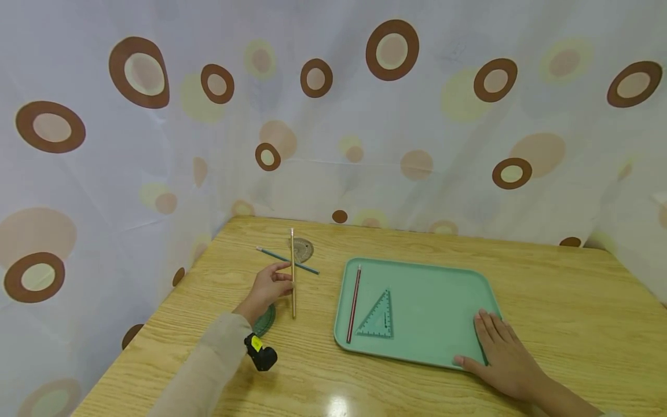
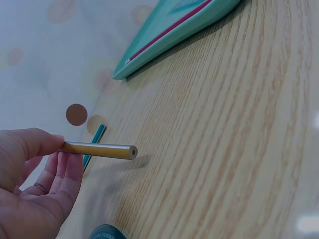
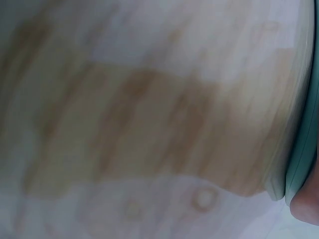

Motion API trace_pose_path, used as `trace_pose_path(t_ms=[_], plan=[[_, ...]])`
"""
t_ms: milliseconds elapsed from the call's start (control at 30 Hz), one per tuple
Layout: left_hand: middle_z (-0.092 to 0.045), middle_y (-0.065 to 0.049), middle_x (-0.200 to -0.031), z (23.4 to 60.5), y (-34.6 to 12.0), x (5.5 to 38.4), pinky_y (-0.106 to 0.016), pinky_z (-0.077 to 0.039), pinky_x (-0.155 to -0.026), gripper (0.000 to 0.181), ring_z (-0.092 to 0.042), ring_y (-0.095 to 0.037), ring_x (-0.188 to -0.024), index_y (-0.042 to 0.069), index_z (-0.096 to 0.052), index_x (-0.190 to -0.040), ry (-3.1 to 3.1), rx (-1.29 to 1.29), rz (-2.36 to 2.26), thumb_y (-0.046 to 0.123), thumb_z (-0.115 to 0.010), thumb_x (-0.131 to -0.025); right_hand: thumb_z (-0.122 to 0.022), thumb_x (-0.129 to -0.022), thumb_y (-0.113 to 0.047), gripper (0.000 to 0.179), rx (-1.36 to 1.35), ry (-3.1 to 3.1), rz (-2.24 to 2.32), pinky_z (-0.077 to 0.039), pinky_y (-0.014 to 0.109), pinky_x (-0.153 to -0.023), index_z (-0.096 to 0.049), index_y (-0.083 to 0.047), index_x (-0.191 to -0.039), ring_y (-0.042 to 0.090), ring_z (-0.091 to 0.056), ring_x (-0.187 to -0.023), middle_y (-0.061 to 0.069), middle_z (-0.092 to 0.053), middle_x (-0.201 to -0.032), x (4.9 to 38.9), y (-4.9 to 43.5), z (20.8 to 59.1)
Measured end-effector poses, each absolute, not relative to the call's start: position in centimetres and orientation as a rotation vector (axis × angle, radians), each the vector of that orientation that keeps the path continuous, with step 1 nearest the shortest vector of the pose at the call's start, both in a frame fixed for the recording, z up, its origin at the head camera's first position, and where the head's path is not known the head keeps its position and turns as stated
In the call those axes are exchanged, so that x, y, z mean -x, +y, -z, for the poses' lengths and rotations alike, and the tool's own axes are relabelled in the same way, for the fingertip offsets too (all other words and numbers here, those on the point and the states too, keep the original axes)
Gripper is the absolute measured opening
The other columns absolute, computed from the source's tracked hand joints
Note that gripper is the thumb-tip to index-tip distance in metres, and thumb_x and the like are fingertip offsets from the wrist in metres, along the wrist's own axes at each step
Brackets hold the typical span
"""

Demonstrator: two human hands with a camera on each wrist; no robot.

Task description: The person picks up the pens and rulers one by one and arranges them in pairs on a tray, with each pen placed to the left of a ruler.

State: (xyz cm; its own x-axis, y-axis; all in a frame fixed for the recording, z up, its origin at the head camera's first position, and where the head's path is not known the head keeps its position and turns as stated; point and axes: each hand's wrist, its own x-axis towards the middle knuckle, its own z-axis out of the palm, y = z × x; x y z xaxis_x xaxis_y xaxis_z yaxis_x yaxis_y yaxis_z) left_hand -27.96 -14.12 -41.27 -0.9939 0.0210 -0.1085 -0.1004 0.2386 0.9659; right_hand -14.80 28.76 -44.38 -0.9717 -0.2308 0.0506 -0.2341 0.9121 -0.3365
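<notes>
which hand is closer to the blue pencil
Left. The left hand, pinching a gold pencil, is just on the near side of the blue pencil; the right hand is far off to the right, at the tray's near right corner.

1. Gold pencil [image 2: 102, 150]: unsharpened, flat end showing a dark core; pinched near mid-length by the left hand [image 1: 267, 289] and raised, its pale-tipped end pointing away beyond the grip, flat end on the near side.
2. Mint-green rectangular tray [image 1: 435, 313]: round-cornered, lying flat right of that grip, right edge under the right hand [image 1: 502, 353].
</notes>
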Motion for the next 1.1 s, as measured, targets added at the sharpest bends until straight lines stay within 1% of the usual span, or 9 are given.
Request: trace_pose_path(t_ms=[133,267,467,633,900,1100], plan=[[-0.058,-0.007,-0.090,41.4,-13.9,27.9,-0.032,-0.056,-0.074,0.053,-0.058,-0.009,-0.069,0.002,-0.045,-0.135,2.377,0.046,-1.883,-0.009,-0.057,-0.085,-0.056,-0.085,-0.052,0.097,-0.369,-3.062,-0.545,0.017,0.049,-0.112,-0.017,0.017,-0.140,0.053,-0.011,-0.135,0.036,-0.012,-0.147,14.8,28.7,44.3],[-0.058,-0.007,-0.088,41.5,-13.5,27.8,-0.032,-0.056,-0.073,0.057,-0.059,-0.010,-0.070,0.004,-0.044,-0.137,2.375,0.023,-1.883,-0.009,-0.059,-0.084,-0.056,-0.085,-0.052,0.097,-0.362,-3.063,-0.553,0.015,0.052,-0.112,-0.017,0.017,-0.140,0.053,-0.011,-0.135,0.036,-0.012,-0.147,14.8,28.7,44.3],[-0.057,-0.008,-0.088,41.2,-13.0,27.5,-0.034,-0.056,-0.074,0.058,-0.059,-0.012,-0.072,0.004,-0.042,-0.138,2.370,0.006,-1.897,-0.010,-0.058,-0.084,-0.057,-0.085,-0.052,0.097,-0.360,-3.062,-0.551,0.013,0.054,-0.112,-0.018,0.017,-0.140,0.052,-0.011,-0.135,0.036,-0.012,-0.147,14.8,28.8,44.5],[-0.057,-0.007,-0.089,41.1,-12.8,27.4,-0.034,-0.056,-0.074,0.059,-0.059,-0.011,-0.072,0.005,-0.041,-0.139,2.368,-0.004,-1.892,-0.010,-0.058,-0.084,-0.057,-0.085,-0.052,0.097,-0.364,-3.061,-0.548,0.017,0.050,-0.112,-0.018,0.017,-0.140,0.053,-0.011,-0.135,0.036,-0.012,-0.147,14.8,28.8,44.6],[-0.058,-0.010,-0.088,40.9,-12.3,27.1,-0.035,-0.056,-0.075,0.060,-0.059,-0.012,-0.072,0.005,-0.040,-0.140,2.357,-0.030,-1.898,-0.009,-0.058,-0.084,-0.057,-0.085,-0.052,0.096,-0.372,-3.053,-0.544,0.019,0.047,-0.112,-0.019,0.017,-0.140,0.052,-0.011,-0.135,0.037,-0.013,-0.147,14.9,28.8,44.6],[-0.055,-0.008,-0.088,40.9,-11.9,27.1,-0.033,-0.056,-0.073,0.060,-0.057,-0.011,-0.071,0.005,-0.040,-0.140,2.341,-0.053,-1.909,-0.011,-0.057,-0.084,-0.056,-0.085,-0.052,0.096,-0.379,-3.049,-0.525,0.021,0.044,-0.111,-0.019,0.016,-0.140,0.052,-0.012,-0.135,0.036,-0.014,-0.147,15.0,28.9,44.7]])
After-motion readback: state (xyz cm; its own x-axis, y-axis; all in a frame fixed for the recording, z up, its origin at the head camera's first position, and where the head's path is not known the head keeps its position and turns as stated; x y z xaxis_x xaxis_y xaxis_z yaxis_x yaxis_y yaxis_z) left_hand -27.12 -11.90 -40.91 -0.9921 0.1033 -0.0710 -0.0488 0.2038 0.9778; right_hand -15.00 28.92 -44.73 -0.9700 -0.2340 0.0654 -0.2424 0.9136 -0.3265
